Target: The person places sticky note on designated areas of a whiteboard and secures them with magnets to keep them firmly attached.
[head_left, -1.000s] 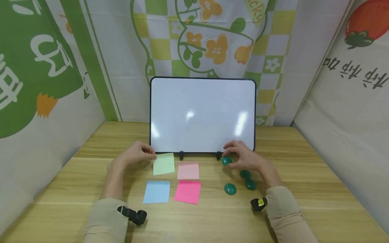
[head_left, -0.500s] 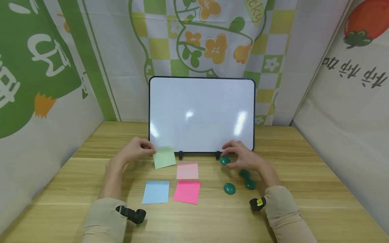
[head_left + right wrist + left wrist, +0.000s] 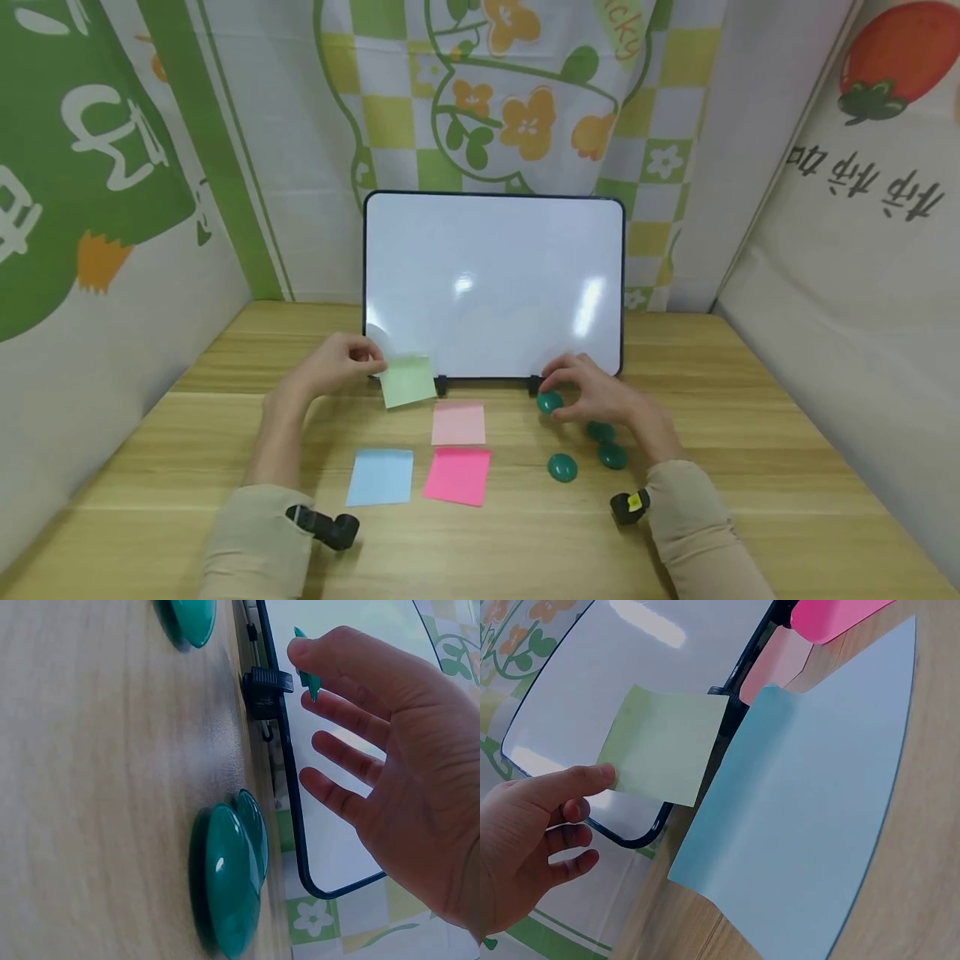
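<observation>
My left hand (image 3: 339,365) pinches a light green sticky note (image 3: 408,381) at its left corner. The note is tilted and overlaps the lower left of the whiteboard (image 3: 495,283) in the head view; in the left wrist view my thumb lies on the corner of the note (image 3: 664,746). My right hand (image 3: 596,392) pinches a green oval magnet (image 3: 549,402) between thumb and index finger, before the board's lower right. In the right wrist view the magnet (image 3: 312,684) shows edge-on, partly hidden by the thumb, with the other fingers spread loosely.
On the wooden table lie a light pink note (image 3: 458,423), a blue note (image 3: 380,477) and a hot pink note (image 3: 457,477). Three more green magnets (image 3: 562,467) rest at the right, two close together. Black feet (image 3: 533,384) hold the board upright before a patterned curtain.
My left hand has risen and lifted the light green note from the tabletop to the whiteboard's lower edge. My right hand keeps its hold on the magnet, nearly still.
</observation>
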